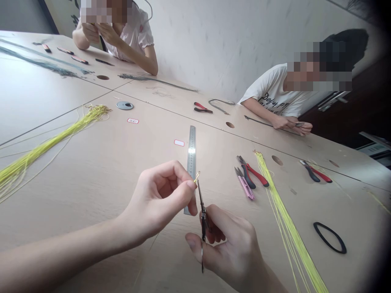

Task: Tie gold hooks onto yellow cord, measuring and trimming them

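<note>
My left hand (159,199) pinches a short, thin yellow wire end (197,176) between thumb and forefinger, above the wooden table (91,195). My right hand (232,248) grips a slim dark metal tool (202,215) upright, and I cannot make out its exact kind. The tool's upper tip sits right at the wire end. Behind my hands stands a steel ruler (191,162), partly hidden by my left fingers.
Bundles of yellow wire (36,154) lie left and right, near red-handled pliers (252,173), pink-handled snips (244,185) and a black rubber loop (330,238). Across the table, a person (275,97) handles dark wire, and another person (131,44) sits farther left.
</note>
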Available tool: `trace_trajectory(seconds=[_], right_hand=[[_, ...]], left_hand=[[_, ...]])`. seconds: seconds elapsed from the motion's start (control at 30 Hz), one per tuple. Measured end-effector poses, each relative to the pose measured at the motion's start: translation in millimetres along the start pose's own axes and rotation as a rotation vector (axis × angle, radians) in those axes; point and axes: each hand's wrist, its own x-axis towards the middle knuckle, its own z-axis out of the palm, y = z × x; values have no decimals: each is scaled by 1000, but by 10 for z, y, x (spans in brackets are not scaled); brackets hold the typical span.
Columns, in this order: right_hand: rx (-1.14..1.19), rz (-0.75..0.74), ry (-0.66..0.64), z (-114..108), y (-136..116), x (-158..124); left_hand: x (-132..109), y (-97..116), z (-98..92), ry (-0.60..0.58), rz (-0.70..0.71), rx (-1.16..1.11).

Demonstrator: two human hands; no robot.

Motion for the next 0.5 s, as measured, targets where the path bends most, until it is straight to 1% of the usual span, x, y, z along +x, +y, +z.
trace_trajectory(seconds=[0.2,0.5], right_hand=[[31,13,-16,-4,-5,-2],[29,0,2,1,-12,10]], left_hand=[[-2,-2,-6,0,12,21],[8,-2,2,5,10,26]])
